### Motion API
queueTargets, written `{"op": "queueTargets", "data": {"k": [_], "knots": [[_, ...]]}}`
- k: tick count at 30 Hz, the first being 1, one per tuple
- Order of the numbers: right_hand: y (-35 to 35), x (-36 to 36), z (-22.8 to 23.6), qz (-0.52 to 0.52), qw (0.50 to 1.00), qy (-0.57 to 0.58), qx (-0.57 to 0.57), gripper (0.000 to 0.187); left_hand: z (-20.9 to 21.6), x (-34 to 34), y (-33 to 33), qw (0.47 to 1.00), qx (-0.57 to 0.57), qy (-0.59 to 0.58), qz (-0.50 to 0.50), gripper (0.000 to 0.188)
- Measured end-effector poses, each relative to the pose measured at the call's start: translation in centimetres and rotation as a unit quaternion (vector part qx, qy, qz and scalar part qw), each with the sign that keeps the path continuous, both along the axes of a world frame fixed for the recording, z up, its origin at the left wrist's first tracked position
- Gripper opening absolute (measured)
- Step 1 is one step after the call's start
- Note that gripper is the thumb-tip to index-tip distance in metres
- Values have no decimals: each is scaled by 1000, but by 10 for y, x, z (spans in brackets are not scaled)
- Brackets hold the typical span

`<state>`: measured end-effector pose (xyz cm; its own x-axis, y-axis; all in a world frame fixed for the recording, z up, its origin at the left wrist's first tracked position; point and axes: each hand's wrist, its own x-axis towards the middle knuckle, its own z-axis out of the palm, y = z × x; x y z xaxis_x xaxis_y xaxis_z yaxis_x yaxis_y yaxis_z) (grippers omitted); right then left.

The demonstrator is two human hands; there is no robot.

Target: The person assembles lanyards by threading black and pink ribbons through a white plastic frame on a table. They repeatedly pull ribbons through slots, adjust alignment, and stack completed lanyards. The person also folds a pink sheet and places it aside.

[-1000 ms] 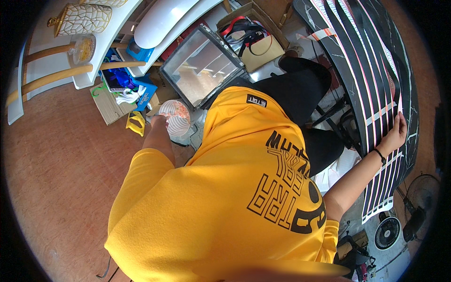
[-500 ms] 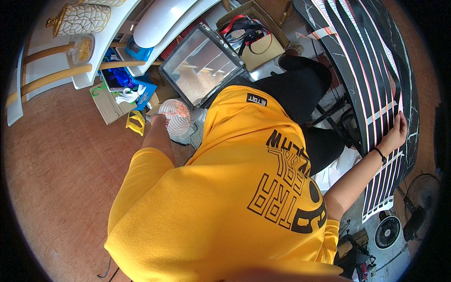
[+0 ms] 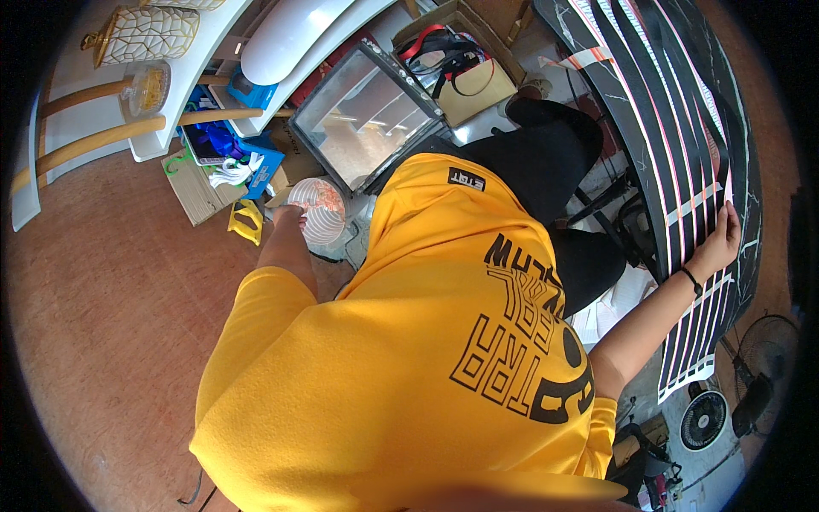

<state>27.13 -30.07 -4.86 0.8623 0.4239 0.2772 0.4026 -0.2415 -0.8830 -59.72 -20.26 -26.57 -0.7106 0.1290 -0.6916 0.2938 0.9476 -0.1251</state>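
Note:
On the right, long black strips with white and reddish edges lie side by side along a black marbled table. My right hand rests over them, with a dark band at the wrist. Its fingers are closed at the end of a narrow white-edged strip near the table's outer side. On the left, my left hand is low, at the rim of a round white ribbed bin with orange-and-white scraps in it. Those fingers look curled; anything inside them is hidden.
A yellow-handled saw and blue boxes sit beside the bin. Beyond it leans a dark-framed glass panel, near a cardboard box of straps. White shelves stand upper left; a small fan is lower right.
The fingers of my left hand have shifted slightly at the bin's rim. My right hand stays in place on the strips.

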Motion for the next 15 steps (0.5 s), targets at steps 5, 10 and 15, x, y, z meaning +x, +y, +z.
{"op": "queueTargets", "data": {"k": [5,10,15], "knots": [[0,2,-1,4,1000,4,8,19,-12,-9,-2,1000,-13,-3,-1,13],[0,-2,1,-3,1000,5,-4,19,-31,-29,-7,998,-54,-34,-10,20],[2,-4,3,-2,1000,2,0,20,-32,-30,-7,999,-17,-27,24,32]]}}
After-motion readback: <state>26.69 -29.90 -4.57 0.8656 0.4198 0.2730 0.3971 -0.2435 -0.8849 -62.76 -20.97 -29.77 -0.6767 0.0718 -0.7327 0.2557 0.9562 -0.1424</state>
